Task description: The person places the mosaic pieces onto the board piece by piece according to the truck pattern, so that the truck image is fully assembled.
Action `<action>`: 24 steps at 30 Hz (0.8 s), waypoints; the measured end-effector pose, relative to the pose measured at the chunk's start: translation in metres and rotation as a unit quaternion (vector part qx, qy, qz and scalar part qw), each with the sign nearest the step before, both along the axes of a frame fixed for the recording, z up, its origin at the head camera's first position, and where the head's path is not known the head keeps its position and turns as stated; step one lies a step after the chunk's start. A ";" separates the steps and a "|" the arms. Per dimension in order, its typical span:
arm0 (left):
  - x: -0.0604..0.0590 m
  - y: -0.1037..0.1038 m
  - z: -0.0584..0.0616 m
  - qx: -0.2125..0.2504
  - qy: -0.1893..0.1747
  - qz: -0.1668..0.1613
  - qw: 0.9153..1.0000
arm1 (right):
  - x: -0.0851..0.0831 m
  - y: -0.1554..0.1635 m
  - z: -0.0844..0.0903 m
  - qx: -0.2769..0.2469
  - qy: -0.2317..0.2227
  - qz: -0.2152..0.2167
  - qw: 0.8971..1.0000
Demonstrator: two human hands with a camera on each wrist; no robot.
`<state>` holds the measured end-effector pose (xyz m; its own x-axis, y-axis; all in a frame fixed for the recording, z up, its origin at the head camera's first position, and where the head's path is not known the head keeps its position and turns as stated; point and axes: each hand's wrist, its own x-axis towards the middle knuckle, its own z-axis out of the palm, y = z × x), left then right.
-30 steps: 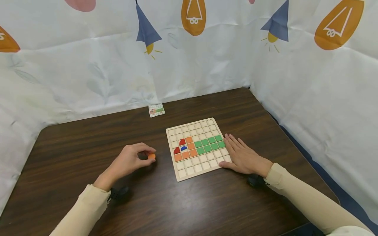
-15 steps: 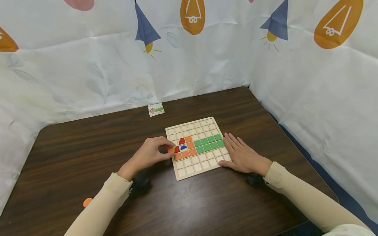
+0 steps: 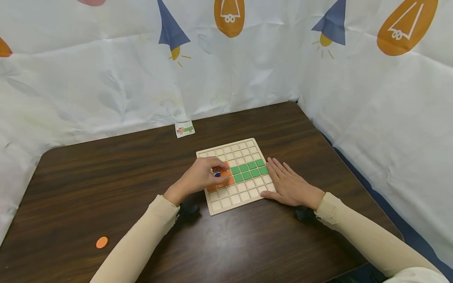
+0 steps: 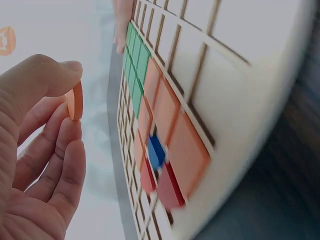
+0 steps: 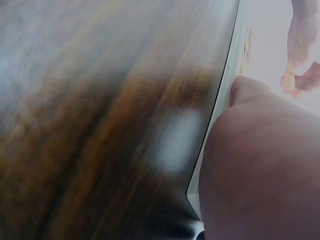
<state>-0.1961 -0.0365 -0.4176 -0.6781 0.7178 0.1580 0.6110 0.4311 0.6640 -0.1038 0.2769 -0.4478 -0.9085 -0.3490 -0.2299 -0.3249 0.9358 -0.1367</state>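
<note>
My left hand (image 3: 202,175) hovers over the left part of a wooden grid board (image 3: 226,200), pinching an orange disc (image 4: 75,102) between thumb and fingertips. Under it on the board lie orange square tiles (image 4: 187,155), a blue half-round piece (image 4: 156,151) and red curved pieces (image 4: 170,186); the hand covers the red ones in the head view. Two rows of green tiles (image 3: 247,170) run from the orange tiles to the board's right side. Flat, with fingers straight, my right hand (image 3: 291,184) rests at that right edge, its fingertips and thumb at the rim.
A second orange disc (image 3: 102,242) lies on the dark wooden table (image 3: 70,188), left of my left forearm. At the table's back edge is a small printed card (image 3: 185,129) with a coloured grid picture. A white patterned curtain (image 3: 116,78) hangs behind and to the right.
My left hand has carried the pinched orange disc rightward from the bare table to over the board. The other disc has come out from behind the left arm. My right hand has stayed put.
</note>
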 end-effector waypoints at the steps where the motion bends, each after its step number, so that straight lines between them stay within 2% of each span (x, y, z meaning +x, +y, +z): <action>1: 0.000 0.004 0.000 -0.001 -0.001 -0.002 1.000 | 0.000 0.000 0.000 -0.001 0.001 0.000 1.000; 10: -0.002 0.033 -0.002 0.003 0.016 -0.029 0.999 | -0.001 -0.001 0.002 -0.001 0.001 -0.001 1.000; 18: -0.001 0.058 -0.006 -0.008 -0.005 -0.050 0.999 | -0.002 0.000 -0.001 0.002 0.002 -0.002 1.000; 24: -0.001 0.074 -0.010 -0.024 -0.006 -0.070 0.997 | -0.002 0.001 -0.001 0.000 0.000 -0.002 1.000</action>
